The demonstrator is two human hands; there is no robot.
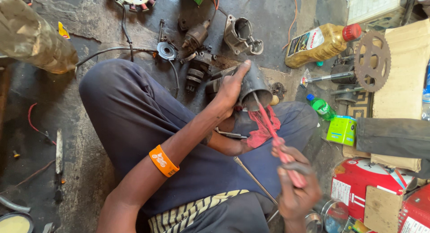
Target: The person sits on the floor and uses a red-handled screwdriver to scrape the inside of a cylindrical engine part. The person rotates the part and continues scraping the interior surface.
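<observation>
Two hands are at work over the lap. The right hand point(293, 188) has a tight grip on a red screwdriver point(280, 148). Its long thin rod point(261, 110) runs up toward 11 o'clock, and the tip goes into the open mouth of one dark metal tube point(255, 83). The left hand point(230, 87) is wrapped around that tube, thumb up on top, and holds it with the mouth tipped down toward 5 o'clock, right at the tool. So the tube sits at 11 o'clock from the right hand, and the left hand is the one on it. One red rag point(264, 125) hangs just under the tube. One orange band point(163, 161) is on the left arm. One thin metal bar point(253, 179) lies on the lap.

On the floor point(89, 166), at 1 o'clock from the tube, lie one yellow oil bottle point(320, 45) and one toothed wheel point(371, 60). One small green bottle point(321, 106) and one green box point(342, 130) sit at 3 o'clock. Several grey motor parts point(239, 33) lie at 12 o'clock.
</observation>
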